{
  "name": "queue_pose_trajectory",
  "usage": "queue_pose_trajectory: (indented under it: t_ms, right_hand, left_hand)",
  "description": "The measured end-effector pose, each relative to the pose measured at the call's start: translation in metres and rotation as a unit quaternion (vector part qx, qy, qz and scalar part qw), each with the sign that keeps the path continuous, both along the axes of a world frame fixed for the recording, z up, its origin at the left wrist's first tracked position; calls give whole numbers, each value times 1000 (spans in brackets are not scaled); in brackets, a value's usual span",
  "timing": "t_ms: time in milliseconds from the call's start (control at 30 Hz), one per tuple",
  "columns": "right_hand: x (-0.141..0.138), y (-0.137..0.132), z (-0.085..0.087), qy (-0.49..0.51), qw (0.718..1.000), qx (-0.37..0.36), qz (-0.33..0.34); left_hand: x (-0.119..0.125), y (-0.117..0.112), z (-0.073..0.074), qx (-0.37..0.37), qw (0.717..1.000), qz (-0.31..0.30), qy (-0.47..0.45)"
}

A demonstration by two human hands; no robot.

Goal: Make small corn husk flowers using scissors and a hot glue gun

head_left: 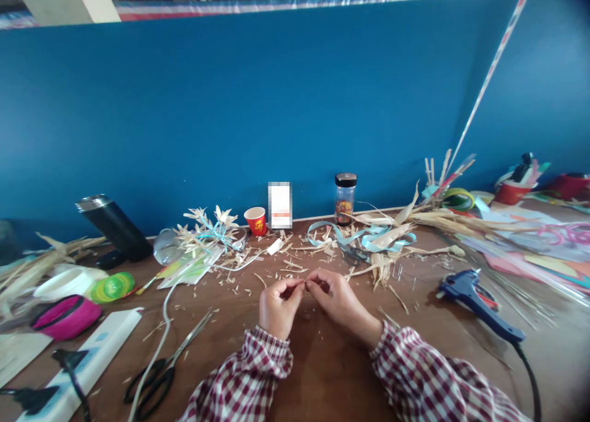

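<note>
My left hand point(281, 305) and my right hand point(334, 299) meet above the middle of the brown table, their fingertips pinched together and touching or nearly so. Whatever lies between the fingers is too small and hidden to name. Black-handled scissors point(169, 363) lie with blades parted, left of my left hand. Farther right of my right hand rests a blue glue gun point(479, 305) with its cord trailing to the front. Scraps of dry husk point(295, 263) are scattered just beyond my fingertips.
Behind stand a red paper cup point(256, 222), a glass bottle point(345, 199) and husk flowers point(209, 228). A black flask point(114, 228) leans at left, near a white power strip point(92, 357). Light blue ribbon point(387, 239) and long husks point(442, 218) lie at right. A blue partition point(295, 102) closes off the back.
</note>
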State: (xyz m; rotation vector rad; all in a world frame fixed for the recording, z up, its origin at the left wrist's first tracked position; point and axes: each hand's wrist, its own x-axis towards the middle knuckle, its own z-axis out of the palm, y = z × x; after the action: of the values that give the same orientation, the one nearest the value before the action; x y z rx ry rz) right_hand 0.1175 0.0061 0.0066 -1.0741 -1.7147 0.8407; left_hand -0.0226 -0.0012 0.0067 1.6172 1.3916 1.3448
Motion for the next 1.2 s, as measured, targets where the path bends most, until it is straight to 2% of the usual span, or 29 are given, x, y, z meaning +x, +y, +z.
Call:
queue_pose_trajectory:
  t_ms: [133, 333, 500, 567, 667, 733, 800, 867, 967, 1033, 1100, 1200]
  right_hand:
    - [0, -3, 1, -37, 998, 42, -23]
    - [1, -3, 2, -87, 991, 89, -42]
    - [2, -4, 3, -94, 992, 80, -32]
    - [2, -4, 3, -75, 995, 63, -23]
    - [1, -3, 4, -26, 999, 31, -5]
    - [1, -1, 5, 6, 1000, 3, 12]
    - [1, 0, 4, 29, 999, -26, 29]
    - [2, 0, 4, 34, 998, -42, 38]
    - [4, 0, 5, 6, 999, -25, 32]
    - [5, 0, 6, -21, 1000, -3, 23]
    - [6, 0, 7, -37, 999, 14, 21]
    - [6, 0, 8, -27, 998, 21, 43]
  left_hand:
    - [1, 1, -3, -22, 1000, 0, -10]
    - [0, 5, -11, -109, 987, -56, -104]
    - [0, 6, -12, -157, 971, -75, -166]
    - [1, 6, -9, -199, 951, -82, -221]
    - [3, 6, -5, -267, 902, -92, -326]
    - [3, 5, -3, -287, 874, -104, -379]
    - [2, 5, -3, -289, 863, -123, -396]
    - [1, 5, -4, -277, 877, -131, -369]
    - [0, 5, -5, -223, 935, -106, -255]
    - [0, 5, -6, -183, 963, -89, -174]
    - [-1, 6, -7, -163, 972, -87, -144]
    - [0, 8, -9, -181, 959, -72, -207]
